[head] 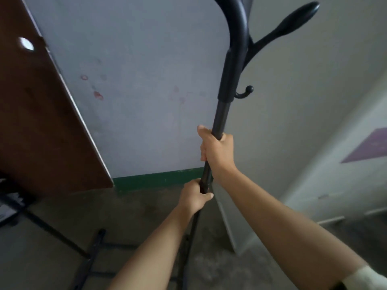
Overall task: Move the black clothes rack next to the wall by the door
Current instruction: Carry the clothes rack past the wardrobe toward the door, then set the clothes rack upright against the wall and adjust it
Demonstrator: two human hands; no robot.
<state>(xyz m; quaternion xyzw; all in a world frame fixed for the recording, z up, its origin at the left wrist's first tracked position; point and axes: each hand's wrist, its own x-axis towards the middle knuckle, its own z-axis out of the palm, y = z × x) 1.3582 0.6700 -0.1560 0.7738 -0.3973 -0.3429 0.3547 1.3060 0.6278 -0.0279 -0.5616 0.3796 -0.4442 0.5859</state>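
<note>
Rack pole upright in front of me, both my hands wrapped tight on it. Right hand clamped higher on shaft, left hand clamped lower, just beneath. 2 hooks branch right above my grip. Rack base low over concrete floor. Grey wall with green skirting behind; brown door to left.

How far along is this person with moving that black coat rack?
Done: both hands, right hand above left hand, grip the black clothes rack pole. In hand: carrying it near the wall beside the brown door. Left: setting it down; whether its base touches the floor is unclear.
</note>
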